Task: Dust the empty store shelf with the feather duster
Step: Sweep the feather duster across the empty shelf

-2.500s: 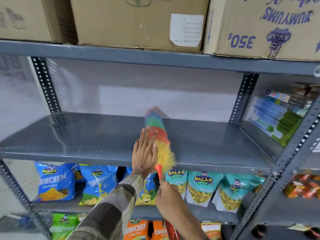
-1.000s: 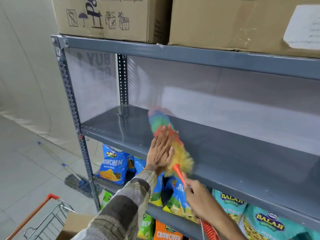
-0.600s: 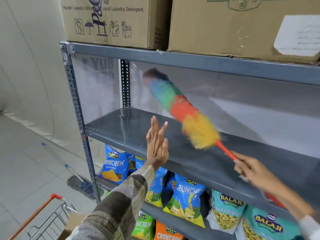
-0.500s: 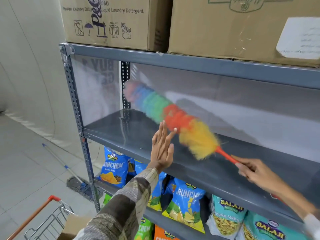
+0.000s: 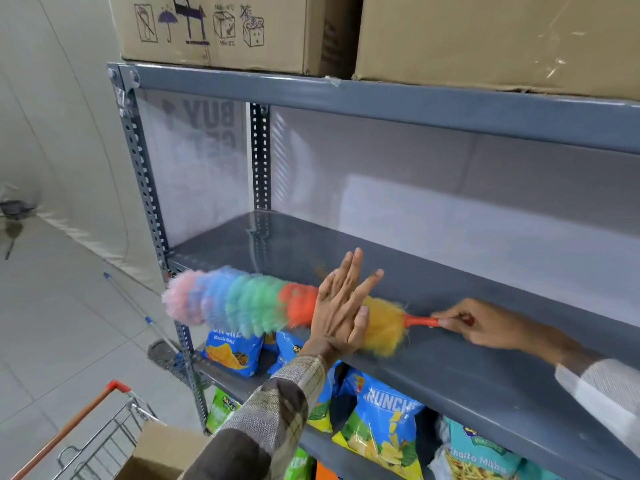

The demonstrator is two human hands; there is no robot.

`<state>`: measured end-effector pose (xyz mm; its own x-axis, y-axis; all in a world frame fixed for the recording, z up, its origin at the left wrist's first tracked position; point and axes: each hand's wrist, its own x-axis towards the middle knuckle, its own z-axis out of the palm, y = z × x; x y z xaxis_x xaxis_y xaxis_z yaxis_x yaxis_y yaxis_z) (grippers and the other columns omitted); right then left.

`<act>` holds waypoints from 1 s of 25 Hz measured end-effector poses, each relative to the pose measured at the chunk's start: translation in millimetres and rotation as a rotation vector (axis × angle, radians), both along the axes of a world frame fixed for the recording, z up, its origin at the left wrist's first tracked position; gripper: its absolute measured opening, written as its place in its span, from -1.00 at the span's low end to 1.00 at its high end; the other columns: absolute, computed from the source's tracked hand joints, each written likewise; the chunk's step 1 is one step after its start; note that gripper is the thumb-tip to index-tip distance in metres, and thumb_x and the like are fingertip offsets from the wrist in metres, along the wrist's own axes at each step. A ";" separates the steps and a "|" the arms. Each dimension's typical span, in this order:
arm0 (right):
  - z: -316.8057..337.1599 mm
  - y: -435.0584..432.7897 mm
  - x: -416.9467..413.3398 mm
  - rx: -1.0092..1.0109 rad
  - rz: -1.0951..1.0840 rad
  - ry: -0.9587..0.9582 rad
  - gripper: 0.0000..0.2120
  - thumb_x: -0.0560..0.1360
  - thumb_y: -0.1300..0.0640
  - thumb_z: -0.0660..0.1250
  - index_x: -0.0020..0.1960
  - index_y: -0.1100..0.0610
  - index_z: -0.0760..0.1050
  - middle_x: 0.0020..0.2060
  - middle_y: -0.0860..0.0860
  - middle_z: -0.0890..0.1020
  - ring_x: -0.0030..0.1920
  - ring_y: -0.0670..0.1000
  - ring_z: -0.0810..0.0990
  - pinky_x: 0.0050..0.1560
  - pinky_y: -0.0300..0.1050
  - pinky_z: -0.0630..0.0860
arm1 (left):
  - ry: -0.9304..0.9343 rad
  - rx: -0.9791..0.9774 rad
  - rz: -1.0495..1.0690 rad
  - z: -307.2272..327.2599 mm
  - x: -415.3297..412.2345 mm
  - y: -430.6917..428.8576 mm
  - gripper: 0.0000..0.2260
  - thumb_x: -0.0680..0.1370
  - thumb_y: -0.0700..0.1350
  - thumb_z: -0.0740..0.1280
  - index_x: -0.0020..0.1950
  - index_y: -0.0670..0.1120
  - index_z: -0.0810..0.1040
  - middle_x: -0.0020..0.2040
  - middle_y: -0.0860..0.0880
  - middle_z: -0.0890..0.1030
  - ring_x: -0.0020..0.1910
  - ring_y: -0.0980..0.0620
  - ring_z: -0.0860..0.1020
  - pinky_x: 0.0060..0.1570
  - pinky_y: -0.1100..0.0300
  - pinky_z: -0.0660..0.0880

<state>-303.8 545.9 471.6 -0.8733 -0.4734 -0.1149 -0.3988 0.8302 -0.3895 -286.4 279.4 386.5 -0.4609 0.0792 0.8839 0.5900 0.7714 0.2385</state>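
Note:
The empty grey metal shelf [image 5: 450, 289] runs from the left upright to the right edge of the view. A rainbow feather duster [image 5: 249, 304] lies almost level along the shelf's front edge, its pink tip sticking out past the left upright. My right hand [image 5: 481, 323] grips its orange handle at the right. My left hand [image 5: 341, 306] is flat with fingers spread, in front of the duster's orange and yellow part; I cannot tell whether it touches the feathers.
Cardboard boxes [image 5: 221, 29] sit on the shelf above. Snack bags [image 5: 377, 431] fill the shelf below. A shopping cart [image 5: 104, 427] with an orange handle and a box stands at the lower left. A mop [image 5: 156, 341] lies on the tiled floor by the upright.
The duster has swung down from a raised, tilted pose to nearly level at the shelf's front edge, its tip now past the left upright. My left hand stays open beside it.

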 end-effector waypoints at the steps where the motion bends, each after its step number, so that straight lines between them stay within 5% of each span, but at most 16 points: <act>1: -3.2 -1.2 -10.5 0.037 -0.010 0.024 -0.80 0.58 -0.04 0.28 0.09 -0.15 0.66 -0.22 -0.51 0.62 -0.22 -0.50 0.55 -0.13 -0.50 0.46 | -0.002 -0.001 -0.011 -0.6 -0.8 -0.5 -0.50 0.70 0.14 -0.22 0.56 0.08 0.24 0.69 0.13 -0.18 0.68 0.12 -0.08 0.54 0.20 0.00; 3: -13.6 -5.0 -33.7 0.125 -0.023 0.090 -0.79 0.60 -0.06 0.24 -0.07 -0.29 0.61 -0.47 -0.35 0.57 -0.46 -0.27 0.48 -0.33 -0.36 0.42 | -0.021 0.015 -0.028 -1.0 -2.1 -1.4 -0.51 0.70 0.12 -0.17 0.55 0.05 0.27 0.69 0.13 -0.17 0.68 0.11 -0.08 0.54 0.17 0.00; 6: -27.9 -4.6 -69.5 0.150 -0.106 0.178 -0.77 0.55 -0.10 0.18 -0.08 -0.37 0.58 -0.30 -0.08 0.66 -0.35 -0.08 0.58 -0.19 -0.04 0.56 | -0.064 0.073 -0.031 -1.5 -5.2 -1.2 -0.53 0.65 0.05 -0.04 0.56 0.05 0.26 0.69 0.14 -0.17 0.68 0.09 -0.08 0.54 0.13 0.01; 9: -32.0 -2.7 -94.5 0.154 -0.218 0.187 -0.66 0.50 -0.10 0.16 0.11 -0.08 0.64 -0.22 -0.05 0.66 -0.39 -0.11 0.49 -0.22 -0.05 0.52 | -0.055 0.096 -0.057 -1.4 -7.4 -2.5 -0.51 0.68 0.11 -0.10 0.56 0.02 0.28 0.69 0.11 -0.14 0.69 0.03 -0.05 0.52 0.12 0.05; 14: -15.8 -1.8 -100.4 0.147 -0.431 0.313 -0.69 0.59 -0.04 0.16 0.23 -0.12 0.57 0.02 0.10 0.67 -0.04 0.23 0.65 -0.09 0.00 0.49 | -0.082 0.164 -0.065 0.2 -8.7 -1.6 -0.50 0.60 -0.03 -0.02 0.56 0.02 0.27 0.69 0.16 -0.14 0.69 0.07 -0.06 0.53 0.14 0.02; 16: -4.5 -0.1 -91.3 0.082 -0.405 0.370 -0.67 0.61 -0.06 0.12 0.29 -0.24 0.52 -0.13 0.06 0.68 -0.18 0.21 0.62 -0.20 -0.03 0.46 | -0.093 0.174 -0.073 -0.8 -8.5 -1.1 -0.50 0.61 -0.03 -0.02 0.56 0.01 0.27 0.69 0.15 -0.13 0.69 0.05 -0.05 0.53 0.12 0.04; 19: 7.2 5.1 -75.0 -0.177 -0.370 0.426 -0.66 0.61 -0.06 0.17 0.33 -0.13 0.54 -0.32 -0.02 0.66 -0.42 0.01 0.48 -0.34 -0.10 0.42 | -0.100 0.165 -0.079 -0.8 -9.5 -2.8 -0.50 0.61 -0.03 -0.02 0.56 0.00 0.28 0.70 0.12 -0.12 0.69 0.01 -0.03 0.52 0.09 0.06; 22: 19.1 7.4 -59.0 -0.420 -0.298 0.416 -0.72 0.61 0.01 0.24 0.23 -0.02 0.65 -0.37 0.10 0.59 -0.42 -0.05 0.29 -0.35 -0.14 0.29 | -0.128 0.160 -0.089 -0.2 -7.9 -2.8 -0.49 0.61 -0.03 -0.01 0.56 0.00 0.27 0.69 0.14 -0.14 0.69 0.03 -0.05 0.53 0.10 0.05; 25: 26.1 8.6 -36.2 -0.501 -0.171 0.290 -0.77 0.61 0.01 0.26 0.16 -0.07 0.67 -0.42 0.10 0.47 -0.37 -0.02 0.34 -0.26 -0.09 0.28 | -0.118 0.161 -0.099 0.2 -6.5 -2.7 -0.49 0.61 -0.04 -0.02 0.57 0.01 0.26 0.69 0.12 -0.13 0.69 0.02 -0.04 0.52 0.08 0.07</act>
<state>-339.9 554.5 497.7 -0.9041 -0.2581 0.3405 -0.4243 0.6356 -0.6450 -292.8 276.6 386.7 -0.5591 -0.0082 0.8290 0.6218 0.6573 0.4258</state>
